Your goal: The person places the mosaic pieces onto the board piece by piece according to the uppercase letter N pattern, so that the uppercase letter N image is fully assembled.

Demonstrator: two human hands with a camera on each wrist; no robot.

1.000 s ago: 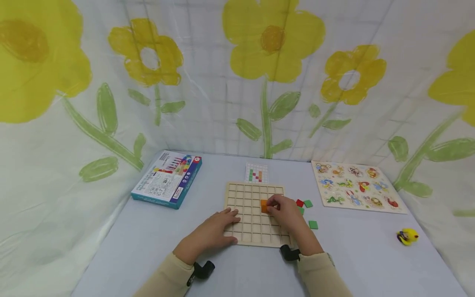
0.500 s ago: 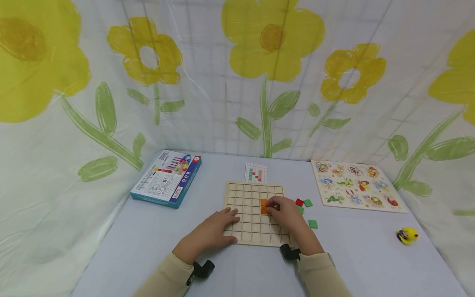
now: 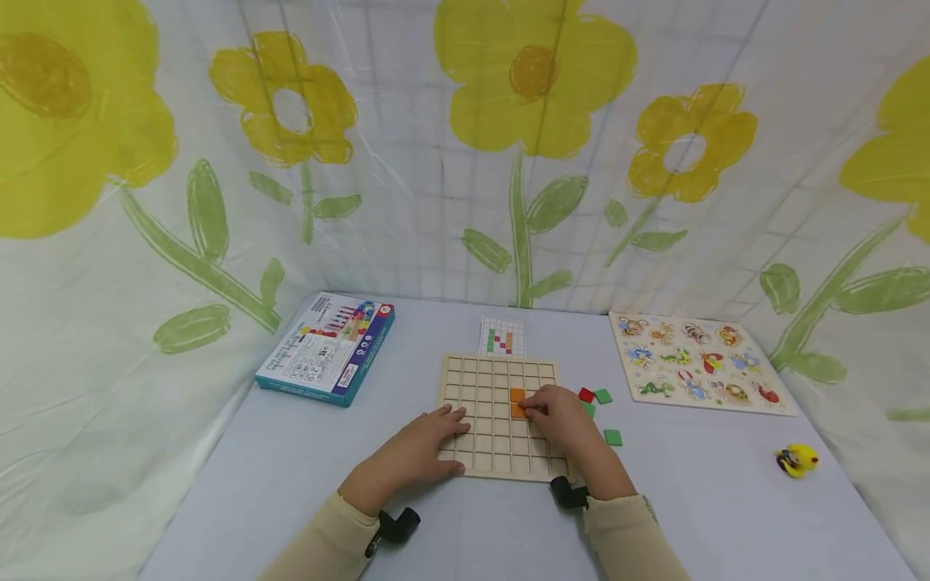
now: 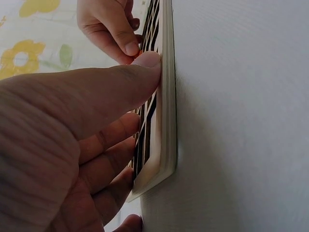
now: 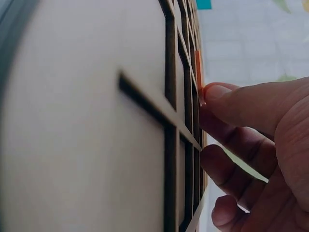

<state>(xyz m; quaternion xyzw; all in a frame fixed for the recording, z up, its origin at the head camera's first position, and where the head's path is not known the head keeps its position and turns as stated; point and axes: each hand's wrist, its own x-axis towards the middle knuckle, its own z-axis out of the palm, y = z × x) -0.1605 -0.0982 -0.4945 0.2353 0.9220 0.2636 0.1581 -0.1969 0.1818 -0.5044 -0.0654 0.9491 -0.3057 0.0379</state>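
A wooden grid board [image 3: 490,452] lies flat on the table in the head view. My left hand [image 3: 429,448] rests on its left side, fingers spread, thumb at the front edge; in the left wrist view the thumb [image 4: 120,84] lies at the board's rim. Two orange square tiles sit one behind the other in the grid, the far tile [image 3: 517,394] fully visible and the near tile [image 3: 517,412] partly covered. My right hand [image 3: 559,415] pinches at the near tile with thumb and index finger. The right wrist view shows an orange tile [image 5: 198,72] edge-on at the thumb tip.
Green tiles [image 3: 613,437] and a red tile [image 3: 586,395] lie right of the board. Behind it is a pattern card [image 3: 502,336]. A blue-edged box [image 3: 327,351] stands back left, an insect puzzle board [image 3: 701,363] back right, and a small yellow toy [image 3: 797,461] at right.
My right fingertips have shifted slightly right and nearer along the orange tiles, uncovering more of the far one. The left hand has stayed in place.
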